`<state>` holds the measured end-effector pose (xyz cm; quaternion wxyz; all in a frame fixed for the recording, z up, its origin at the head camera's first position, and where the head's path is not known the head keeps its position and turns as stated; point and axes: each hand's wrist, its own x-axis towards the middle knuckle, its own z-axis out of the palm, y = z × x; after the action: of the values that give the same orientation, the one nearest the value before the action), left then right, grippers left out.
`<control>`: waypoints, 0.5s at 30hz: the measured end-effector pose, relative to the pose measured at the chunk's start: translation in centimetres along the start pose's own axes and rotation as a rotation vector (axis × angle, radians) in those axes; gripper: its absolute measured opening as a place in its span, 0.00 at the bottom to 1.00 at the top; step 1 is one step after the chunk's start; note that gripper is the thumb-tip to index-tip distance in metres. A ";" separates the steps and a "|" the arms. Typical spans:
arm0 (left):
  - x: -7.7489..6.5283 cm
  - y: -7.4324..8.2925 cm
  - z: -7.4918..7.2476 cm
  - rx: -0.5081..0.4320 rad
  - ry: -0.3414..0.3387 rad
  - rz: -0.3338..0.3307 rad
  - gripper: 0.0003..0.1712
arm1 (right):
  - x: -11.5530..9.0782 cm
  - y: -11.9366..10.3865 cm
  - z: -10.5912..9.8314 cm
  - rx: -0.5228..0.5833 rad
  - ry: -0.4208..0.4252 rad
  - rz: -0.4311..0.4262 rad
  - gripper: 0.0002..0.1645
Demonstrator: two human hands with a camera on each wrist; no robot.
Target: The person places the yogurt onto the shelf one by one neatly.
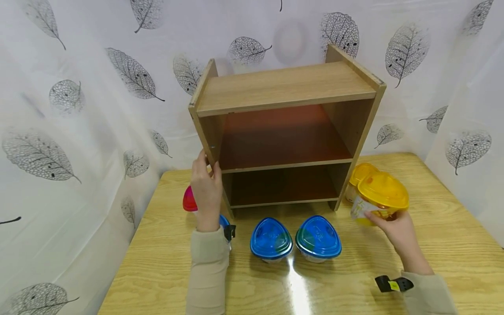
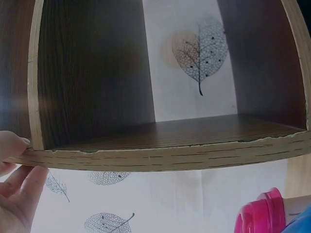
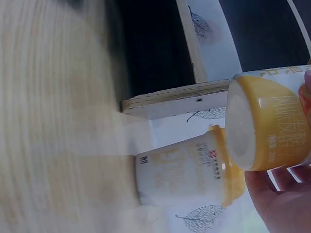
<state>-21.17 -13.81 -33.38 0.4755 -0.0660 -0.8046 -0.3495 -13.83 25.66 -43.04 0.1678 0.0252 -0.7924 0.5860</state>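
Observation:
A two-tier wooden shelf (image 1: 283, 89) stands on the table, its compartments facing me. My left hand (image 1: 207, 190) grips the front edge of its left side panel, thumb on the inner side and fingers on the outer side. In the left wrist view the fingertips pinch the panel edge (image 2: 160, 158) where a shelf board meets it. At the right, my right hand (image 1: 401, 240) holds a cup with a yellow lid (image 1: 382, 192), its white base raised off the table in the right wrist view. Behind it, a second yellow-lidded cup (image 3: 180, 172) stands upright beside the shelf's right panel.
Two blue-lidded cups (image 1: 271, 238) (image 1: 318, 236) sit side by side before the shelf. A pink-lidded cup (image 1: 189, 200) and another blue lid (image 1: 224, 221) lie partly hidden behind my left forearm. A leaf-patterned curtain (image 1: 130, 26) hangs behind the wooden table (image 1: 157, 262).

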 end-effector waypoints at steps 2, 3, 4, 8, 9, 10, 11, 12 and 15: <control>0.0 0.0 -0.1 0.001 -0.008 -0.006 0.21 | 0.2 -0.3 -0.1 0.062 0.003 -0.004 0.30; 0.0 0.0 -0.1 0.002 -0.011 -0.008 0.21 | 0.3 -0.5 -0.1 0.108 0.004 -0.008 0.31; 0.0 0.0 -0.1 0.002 -0.014 -0.011 0.21 | 0.3 -0.7 -0.1 0.150 0.009 -0.011 0.30; 0.0 0.0 -0.1 0.005 -0.013 -0.003 0.21 | 0.6 -1.6 -0.3 0.280 0.021 -0.040 0.31; 0.0 0.0 -0.1 0.003 -0.012 -0.002 0.21 | 0.6 -1.9 -0.3 0.307 0.020 -0.051 0.31; 0.0 0.0 -0.1 0.000 -0.010 0.000 0.21 | 0.7 -2.2 -0.4 0.319 0.021 -0.058 0.30; 0.0 0.0 -0.1 0.001 -0.008 0.003 0.21 | 0.8 -2.4 -0.5 0.331 0.020 -0.068 0.30; 0.0 0.0 -0.1 0.000 -0.006 0.003 0.21 | 1.0 -2.5 -0.5 0.335 0.019 -0.072 0.30; 0.0 0.0 0.0 -0.002 -0.005 0.003 0.21 | 1.6 -1.7 -1.1 0.339 0.014 -0.085 0.31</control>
<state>-21.15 -13.84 -33.43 0.4742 -0.0684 -0.8052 -0.3494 -14.64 26.41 -40.72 0.1912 0.0827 -0.6792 0.7038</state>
